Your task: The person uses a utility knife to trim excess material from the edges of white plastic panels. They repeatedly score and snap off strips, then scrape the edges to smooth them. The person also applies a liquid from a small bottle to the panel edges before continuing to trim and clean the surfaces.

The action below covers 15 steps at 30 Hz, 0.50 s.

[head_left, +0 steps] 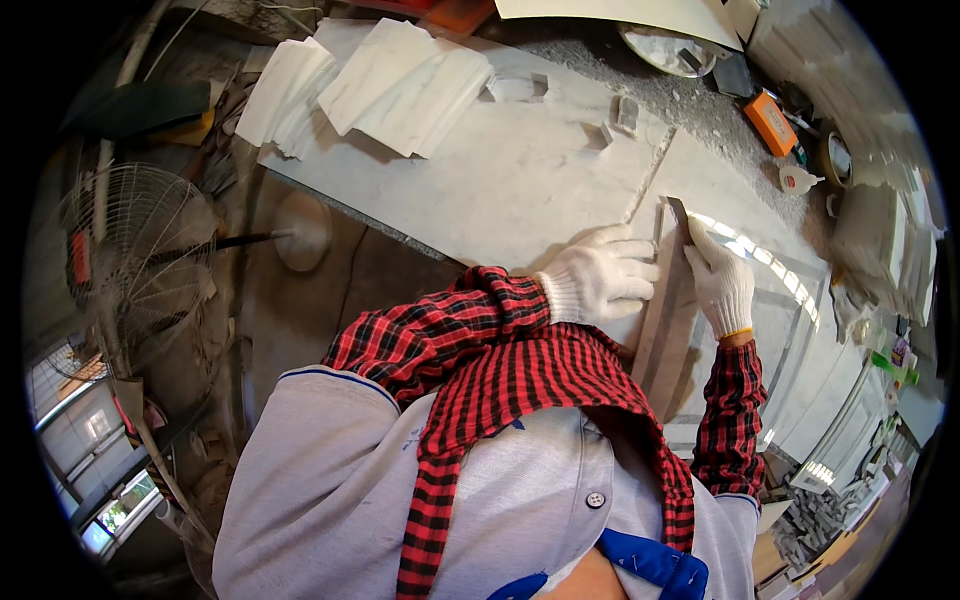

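My left hand (603, 277), in a white knitted glove, lies on the pale stone-like slab (450, 195). Its fingers are stretched to the right, slightly apart, close to a long flat brownish strip. My right hand (722, 282), also gloved in white, grips the far end of this strip (668, 310), thumb on one side and fingers along the other. The strip has a dark slanted tip and runs back toward my body. Just right of it, a shiny band (765, 258) curves around my right hand. A narrow gap crosses the slab beyond my left hand.
Stacked white tiles (405, 85) lie at the slab's far left. Small grey blocks (626, 115) rest near its far edge. An orange box (770, 124) and a white bowl (668, 52) stand beyond. A wire fan (135, 245) is at left, more stacked slabs (880, 240) at right.
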Motion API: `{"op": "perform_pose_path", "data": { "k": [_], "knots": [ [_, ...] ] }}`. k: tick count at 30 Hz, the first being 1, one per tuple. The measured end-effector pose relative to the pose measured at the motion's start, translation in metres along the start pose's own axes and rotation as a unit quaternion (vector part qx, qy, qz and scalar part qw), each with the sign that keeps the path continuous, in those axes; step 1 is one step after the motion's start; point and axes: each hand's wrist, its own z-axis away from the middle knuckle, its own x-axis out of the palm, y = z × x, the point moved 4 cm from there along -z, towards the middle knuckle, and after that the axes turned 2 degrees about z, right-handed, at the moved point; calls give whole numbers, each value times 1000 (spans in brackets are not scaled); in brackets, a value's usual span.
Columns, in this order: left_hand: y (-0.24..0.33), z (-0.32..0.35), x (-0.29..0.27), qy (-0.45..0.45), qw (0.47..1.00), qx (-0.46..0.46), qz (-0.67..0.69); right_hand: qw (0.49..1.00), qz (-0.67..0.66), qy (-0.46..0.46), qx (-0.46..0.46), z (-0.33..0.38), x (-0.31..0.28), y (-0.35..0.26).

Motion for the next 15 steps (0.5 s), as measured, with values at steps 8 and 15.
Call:
{"op": "perform_pose_path", "data": {
  "k": [8,15],
  "knots": [
    [-1,0,3,16,1000,17,-7,1000,-1,-24,-16,0,-3,6],
    [1,-3,-1,12,1000,22,1,998,-3,-47,-39,-1,-10,14]
  ]
}}
